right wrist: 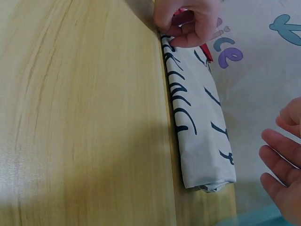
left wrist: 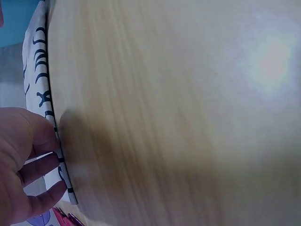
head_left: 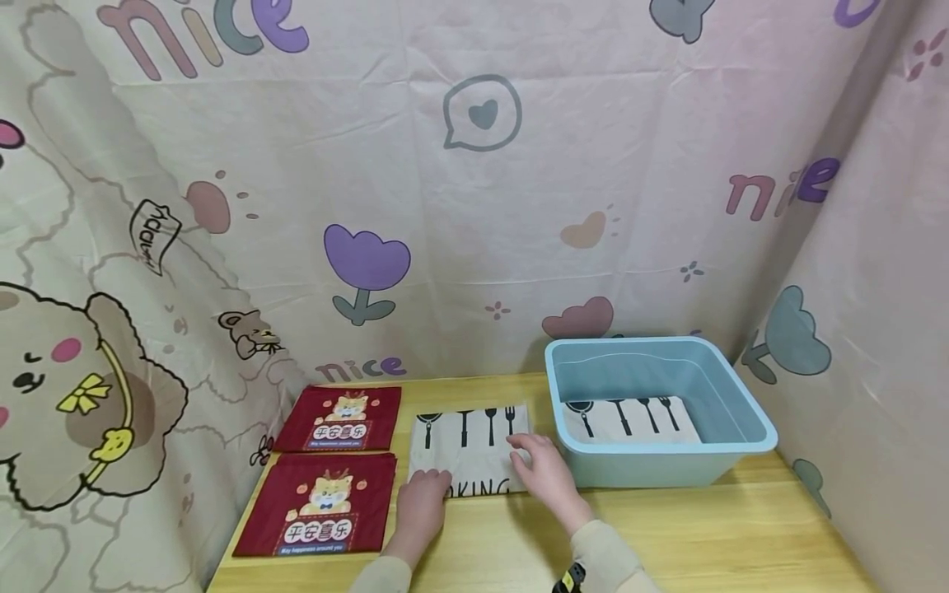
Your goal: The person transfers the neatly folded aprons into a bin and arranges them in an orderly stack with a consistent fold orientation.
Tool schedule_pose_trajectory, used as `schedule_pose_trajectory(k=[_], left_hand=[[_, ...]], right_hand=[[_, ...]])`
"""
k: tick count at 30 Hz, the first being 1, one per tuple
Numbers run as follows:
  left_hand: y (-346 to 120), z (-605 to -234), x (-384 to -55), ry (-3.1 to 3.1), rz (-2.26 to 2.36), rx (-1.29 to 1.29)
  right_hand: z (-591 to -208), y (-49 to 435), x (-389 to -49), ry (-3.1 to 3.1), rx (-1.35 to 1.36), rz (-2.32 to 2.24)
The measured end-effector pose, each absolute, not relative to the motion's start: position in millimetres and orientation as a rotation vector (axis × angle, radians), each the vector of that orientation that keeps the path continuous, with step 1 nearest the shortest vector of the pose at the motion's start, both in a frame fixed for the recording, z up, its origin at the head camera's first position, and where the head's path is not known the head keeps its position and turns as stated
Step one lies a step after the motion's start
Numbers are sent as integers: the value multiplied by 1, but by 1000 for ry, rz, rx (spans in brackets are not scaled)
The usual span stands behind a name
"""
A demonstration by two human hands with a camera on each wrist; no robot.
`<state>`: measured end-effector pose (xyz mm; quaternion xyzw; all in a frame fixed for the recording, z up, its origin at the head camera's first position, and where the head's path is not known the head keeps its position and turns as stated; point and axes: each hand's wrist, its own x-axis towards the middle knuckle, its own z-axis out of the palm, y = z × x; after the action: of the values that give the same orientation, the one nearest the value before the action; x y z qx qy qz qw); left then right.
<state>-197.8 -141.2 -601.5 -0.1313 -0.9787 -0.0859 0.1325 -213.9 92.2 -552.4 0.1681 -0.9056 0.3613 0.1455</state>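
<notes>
A folded white cloth point(head_left: 473, 455) printed with black kitchen utensils and lettering lies flat on the wooden table, between the red cloths and the blue tub. My left hand point(head_left: 423, 504) is at its near left corner. In the right wrist view, the thumb and curled fingers of the left hand point(right wrist: 188, 21) pinch that corner. My right hand point(head_left: 547, 473) hovers by the cloth's right edge, fingers loosely bent and holding nothing. The right wrist view has this hand point(right wrist: 287, 160) apart from the cloth point(right wrist: 202, 136), whose folded layers show at the end.
Two folded dark red cloths point(head_left: 255, 527) with a cartoon animal print lie at the left, one behind the other. On the right stands a light blue tub point(head_left: 645, 469), with another white utensil-print cloth point(head_left: 638, 422) inside. A patterned curtain point(head_left: 474, 206) hangs behind the table point(head_left: 489, 543).
</notes>
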Motion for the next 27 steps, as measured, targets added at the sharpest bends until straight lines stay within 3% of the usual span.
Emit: schedule_pose_trajectory(k=[27], left_hand=[[-150, -598, -158, -2889, -257, -443]], right_hand=[[-569, 91, -195, -2650, 297, 1012]])
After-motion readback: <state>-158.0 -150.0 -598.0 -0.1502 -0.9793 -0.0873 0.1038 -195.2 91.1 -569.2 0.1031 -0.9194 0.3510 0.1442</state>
